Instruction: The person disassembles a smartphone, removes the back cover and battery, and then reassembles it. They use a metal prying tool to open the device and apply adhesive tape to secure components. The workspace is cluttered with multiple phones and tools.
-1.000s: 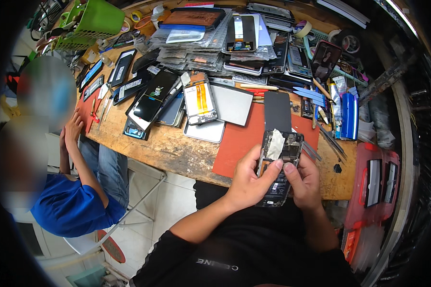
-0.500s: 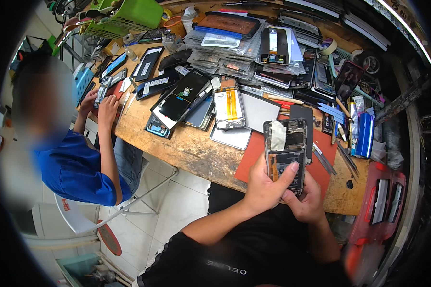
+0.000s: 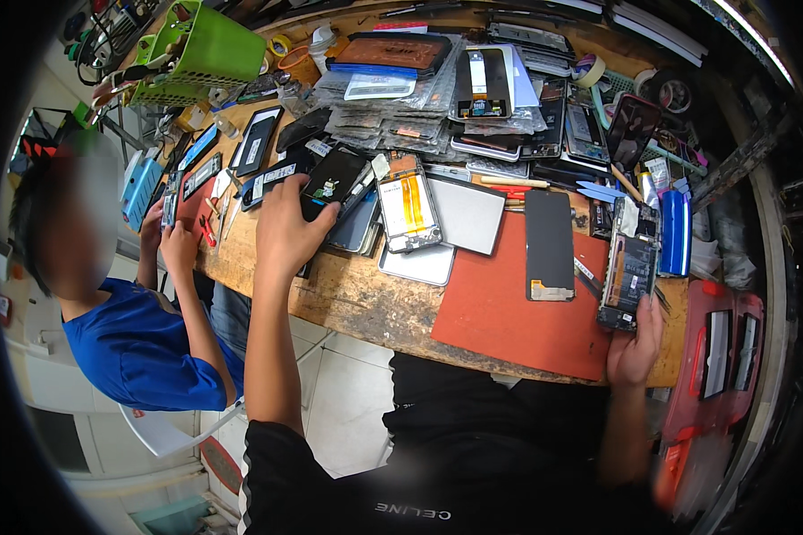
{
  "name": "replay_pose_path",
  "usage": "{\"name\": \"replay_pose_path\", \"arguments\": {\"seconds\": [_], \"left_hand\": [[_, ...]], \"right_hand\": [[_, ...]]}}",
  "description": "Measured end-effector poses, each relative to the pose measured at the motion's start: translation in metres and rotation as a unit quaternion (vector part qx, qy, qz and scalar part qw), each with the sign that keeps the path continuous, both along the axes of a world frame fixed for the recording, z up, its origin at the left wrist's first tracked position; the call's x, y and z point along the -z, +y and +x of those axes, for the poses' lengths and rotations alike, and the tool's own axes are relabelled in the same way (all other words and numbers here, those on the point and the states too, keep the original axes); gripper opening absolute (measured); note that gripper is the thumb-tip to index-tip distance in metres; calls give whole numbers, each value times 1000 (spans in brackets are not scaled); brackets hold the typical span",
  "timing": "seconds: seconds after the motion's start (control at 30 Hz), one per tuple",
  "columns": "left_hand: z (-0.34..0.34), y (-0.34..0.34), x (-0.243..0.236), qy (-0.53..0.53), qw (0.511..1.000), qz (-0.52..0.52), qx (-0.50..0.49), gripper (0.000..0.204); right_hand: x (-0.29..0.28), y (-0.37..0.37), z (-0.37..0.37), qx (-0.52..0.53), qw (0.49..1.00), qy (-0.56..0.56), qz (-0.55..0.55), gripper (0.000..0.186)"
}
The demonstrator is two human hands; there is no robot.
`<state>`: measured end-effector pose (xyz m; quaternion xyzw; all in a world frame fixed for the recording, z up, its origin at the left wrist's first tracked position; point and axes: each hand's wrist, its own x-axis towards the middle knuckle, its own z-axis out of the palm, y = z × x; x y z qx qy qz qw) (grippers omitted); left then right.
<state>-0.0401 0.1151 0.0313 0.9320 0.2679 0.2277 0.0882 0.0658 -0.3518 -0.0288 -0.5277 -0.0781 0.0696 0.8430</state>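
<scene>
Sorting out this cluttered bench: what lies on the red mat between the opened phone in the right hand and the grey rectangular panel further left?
In the head view, a black phone back cover lies flat on the red mat between the opened phone and the grey panel.

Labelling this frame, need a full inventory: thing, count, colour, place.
opened phone: 1, black, right mat edge, in right hand
dark phone: 1, black, bench left, under left hand
red mat: 1, front centre
black screen panel: 1, on mat
grey panels: 2, left of mat
green basket: 1, far left
bagged parts pile: many, back
co-worker: 1, blue shirt, left
left hand: on dark phone
right hand: fingers grip opened phone
</scene>
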Motion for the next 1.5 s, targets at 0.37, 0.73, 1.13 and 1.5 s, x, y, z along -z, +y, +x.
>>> {"name": "replay_pose_path", "arguments": {"seconds": [0.37,0.73,1.13,1.5], "left_hand": [[-8,43,-31,-96,916,-388,-11,53],[-10,17,1,-42,997,-8,60,67],[-17,12,0,73,992,-76,65,90],[-7,-84,21,35,988,-19,-150,83]], "right_hand": [[11,3,-13,23,999,-13,-18,38],[9,5,-15,3,997,-29,-67,35],[7,6,-17,5,996,-21,-83,36],[10,3,-17,-10,995,-42,-95,35]]}}
